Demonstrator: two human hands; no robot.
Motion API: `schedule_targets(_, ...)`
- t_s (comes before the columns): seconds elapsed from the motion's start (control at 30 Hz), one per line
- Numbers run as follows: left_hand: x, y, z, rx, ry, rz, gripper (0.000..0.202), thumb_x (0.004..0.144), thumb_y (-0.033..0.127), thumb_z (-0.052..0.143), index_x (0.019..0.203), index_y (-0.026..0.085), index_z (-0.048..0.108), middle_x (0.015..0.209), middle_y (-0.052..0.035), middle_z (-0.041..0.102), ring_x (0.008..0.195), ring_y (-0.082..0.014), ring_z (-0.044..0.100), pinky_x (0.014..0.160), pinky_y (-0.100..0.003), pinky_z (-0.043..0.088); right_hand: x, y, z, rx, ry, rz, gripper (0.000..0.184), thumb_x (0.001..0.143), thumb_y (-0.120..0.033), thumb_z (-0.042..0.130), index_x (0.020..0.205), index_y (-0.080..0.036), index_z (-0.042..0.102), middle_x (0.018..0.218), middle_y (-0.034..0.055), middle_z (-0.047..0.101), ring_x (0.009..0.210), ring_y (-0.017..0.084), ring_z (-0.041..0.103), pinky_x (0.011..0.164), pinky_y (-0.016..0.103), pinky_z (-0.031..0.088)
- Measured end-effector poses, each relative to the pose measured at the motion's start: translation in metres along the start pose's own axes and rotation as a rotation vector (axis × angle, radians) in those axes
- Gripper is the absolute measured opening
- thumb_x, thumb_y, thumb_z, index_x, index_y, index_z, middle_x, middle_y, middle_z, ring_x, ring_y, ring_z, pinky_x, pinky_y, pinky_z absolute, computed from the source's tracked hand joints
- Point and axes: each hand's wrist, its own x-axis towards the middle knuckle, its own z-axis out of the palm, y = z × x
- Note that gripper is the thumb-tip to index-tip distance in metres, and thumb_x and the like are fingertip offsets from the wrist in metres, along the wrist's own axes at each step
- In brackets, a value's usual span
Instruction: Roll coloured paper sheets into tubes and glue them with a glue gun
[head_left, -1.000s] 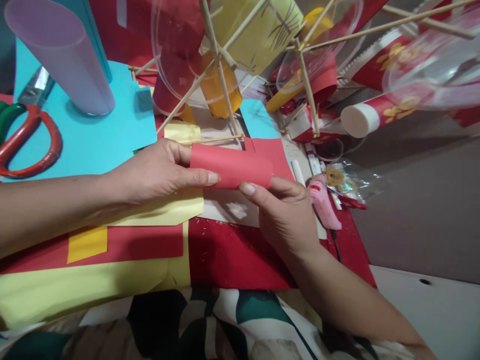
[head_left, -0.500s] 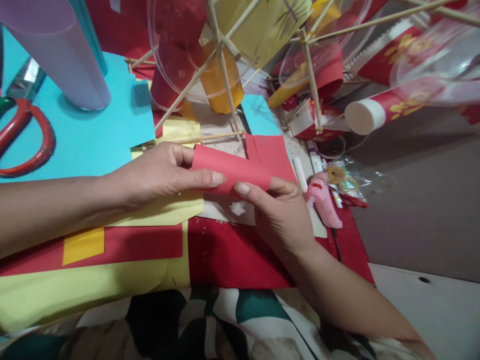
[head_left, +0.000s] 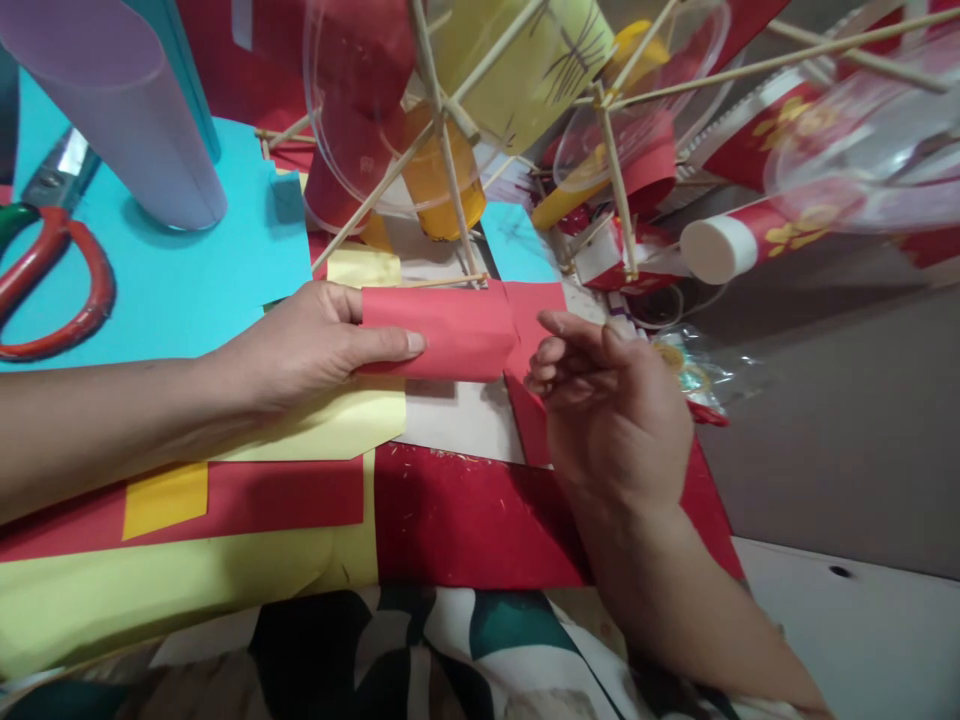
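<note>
My left hand (head_left: 315, 335) is closed on the left end of a rolled piece of red paper (head_left: 457, 330), its thumb lying flat on the front and its fingers behind. The roll looks flattened and is held level over the table. Just right of the roll, my right hand (head_left: 615, 410) is apart from it, palm turned up and fingers loosely curled, with nothing visible in them. A flat red sheet (head_left: 529, 405) shows between the roll and my right hand. The pink glue gun seen earlier is hidden behind this hand.
Scissors (head_left: 56, 270) with red handles and a lilac paper tube (head_left: 169, 150) are on blue paper (head_left: 217, 270) at left. Behind my hands stands a wooden stick frame (head_left: 450, 110) with clear plastic discs. A plastic bag (head_left: 701, 365) lies at right, beside the grey wall (head_left: 825, 400).
My right hand has let go of the red paper roll and moved right, turning its palm up. The left hand keeps hold of the roll, which has shifted slightly left and levelled.
</note>
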Motion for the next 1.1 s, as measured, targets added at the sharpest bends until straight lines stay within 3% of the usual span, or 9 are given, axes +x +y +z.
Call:
schedule_targets(0.27, 0.0, -0.001, 0.004, -0.052, 0.009, -0.005, 0.015, 0.07, 0.029, 0.079, 0.081, 0.018, 0.079, 0.078, -0.0035, 0.077, 0.074, -0.0212, 0.073, 0.065, -0.028, 0.058, 0.0, -0.005, 0.0, 0.041, -0.003, 0.003, 0.02, 0.063, -0.032, 0.087, 0.07, -0.021, 0.072, 0.059, -0.0045, 0.058, 0.054, 0.007, 0.048, 0.052, 0.02, 0.039)
schedule_targets(0.53, 0.002, -0.004, 0.0, -0.023, 0.0, 0.001, 0.012, 0.071, 0.029, 0.081, 0.077, 0.019, 0.079, 0.076, -0.0026, 0.076, 0.076, -0.0196, 0.072, 0.069, -0.028, 0.059, -0.011, -0.011, 0.004, 0.061, -0.195, -0.05, 0.043, 0.083, -0.04, 0.077, 0.056, -0.019, 0.051, 0.047, -0.0077, 0.034, 0.046, 0.007, 0.032, 0.049, 0.025, 0.03)
schedule_targets(0.77, 0.001, -0.004, -0.001, -0.025, -0.038, 0.002, 0.023, 0.071, 0.028, 0.082, 0.092, 0.018, 0.081, 0.089, -0.0056, 0.08, 0.083, -0.0222, 0.073, 0.074, -0.032, 0.061, -0.003, -0.007, 0.003, 0.063, -0.096, -0.185, 0.057, 0.088, -0.05, 0.069, 0.047, -0.021, 0.042, 0.041, -0.0076, 0.028, 0.039, 0.007, 0.026, 0.044, 0.026, 0.027)
schedule_targets(0.83, 0.001, -0.003, -0.001, -0.039, -0.035, 0.002, 0.023, 0.071, 0.028, 0.082, 0.091, 0.018, 0.081, 0.088, -0.006, 0.08, 0.084, -0.0233, 0.074, 0.076, -0.033, 0.061, 0.002, -0.006, 0.001, 0.085, -0.006, -0.204, 0.04, 0.085, -0.041, 0.075, 0.056, -0.022, 0.055, 0.047, -0.0076, 0.04, 0.045, 0.007, 0.037, 0.048, 0.024, 0.034)
schedule_targets(0.9, 0.001, -0.003, 0.0, -0.041, -0.033, -0.003, 0.021, 0.071, 0.028, 0.082, 0.089, 0.018, 0.081, 0.088, -0.0061, 0.08, 0.085, -0.0236, 0.074, 0.076, -0.033, 0.061, 0.004, -0.006, -0.001, 0.081, 0.049, -0.161, 0.017, 0.075, -0.026, 0.083, 0.085, -0.027, 0.07, 0.068, -0.0063, 0.061, 0.063, 0.009, 0.056, 0.059, 0.022, 0.045)
schedule_targets(0.97, 0.002, -0.002, 0.0, -0.034, -0.037, -0.009, 0.019, 0.072, 0.028, 0.081, 0.088, 0.018, 0.081, 0.089, -0.0057, 0.08, 0.084, -0.0229, 0.074, 0.076, -0.032, 0.061, 0.004, -0.006, -0.002, 0.03, 0.037, -0.085, 0.047, 0.068, -0.019, 0.086, 0.108, -0.035, 0.069, 0.097, -0.0041, 0.071, 0.089, 0.012, 0.065, 0.073, 0.025, 0.051)
schedule_targets(1.0, 0.002, -0.003, -0.001, -0.031, -0.041, -0.01, 0.019, 0.072, 0.028, 0.081, 0.089, 0.018, 0.081, 0.09, -0.0055, 0.08, 0.084, -0.0227, 0.074, 0.076, -0.032, 0.061, 0.003, -0.005, -0.002, -0.013, 0.015, -0.058, 0.044, 0.069, -0.022, 0.086, 0.108, -0.035, 0.069, 0.102, -0.0029, 0.072, 0.096, 0.013, 0.066, 0.078, 0.028, 0.053)
schedule_targets(1.07, 0.002, -0.004, -0.001, -0.029, -0.052, -0.009, 0.021, 0.072, 0.029, 0.081, 0.091, 0.019, 0.081, 0.092, -0.0055, 0.08, 0.085, -0.0233, 0.075, 0.076, -0.032, 0.061, 0.0, -0.003, -0.003, -0.094, -0.01, -0.057, 0.016, 0.077, -0.035, 0.081, 0.089, -0.029, 0.072, 0.092, -0.0013, 0.071, 0.092, 0.015, 0.066, 0.082, 0.03, 0.053)
schedule_targets(1.1, 0.002, -0.004, -0.002, -0.03, -0.06, -0.007, 0.022, 0.072, 0.03, 0.081, 0.092, 0.019, 0.081, 0.092, -0.0057, 0.08, 0.086, -0.0239, 0.075, 0.077, -0.033, 0.061, -0.002, -0.002, -0.004, -0.124, -0.015, -0.07, 0.015, 0.08, -0.039, 0.078, 0.079, -0.026, 0.071, 0.085, -0.0012, 0.07, 0.087, 0.014, 0.066, 0.081, 0.029, 0.053)
